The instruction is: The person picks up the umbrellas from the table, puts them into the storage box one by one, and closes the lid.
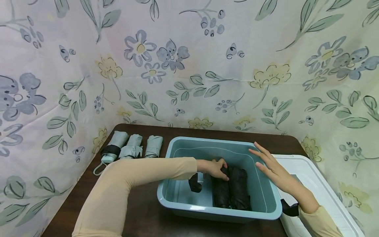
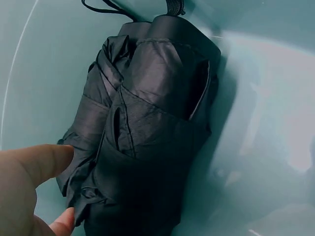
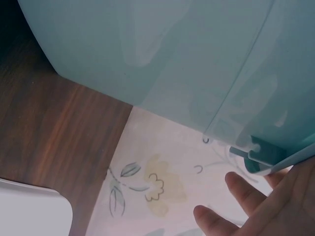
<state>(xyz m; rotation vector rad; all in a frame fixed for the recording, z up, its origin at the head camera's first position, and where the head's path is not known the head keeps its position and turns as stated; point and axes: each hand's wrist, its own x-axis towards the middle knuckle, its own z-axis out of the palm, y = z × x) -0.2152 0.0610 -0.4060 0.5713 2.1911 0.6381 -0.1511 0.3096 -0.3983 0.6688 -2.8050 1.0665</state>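
Two folded black umbrellas lie side by side in a light blue plastic bin; the left umbrella (image 1: 220,194) and the right umbrella (image 1: 239,189) touch. My left hand (image 1: 213,167) reaches into the bin from the left. Its bent fingers and thumb pinch the far end of the left umbrella. In the left wrist view a thumb (image 2: 54,157) and a fingertip lie against the dark fabric. At the bin's right rim my right hand (image 1: 273,169) is spread with straight fingers, and the right wrist view shows its fingers (image 3: 246,194) beside the rim.
The bin (image 1: 174,205) stands on a dark wooden table (image 1: 142,204). Several folded pale green umbrellas (image 1: 154,144) lie to its left, one with a black band and a wrist loop. A white lid (image 1: 319,191) lies to the right. Floral cloth (image 1: 189,98) hangs behind.
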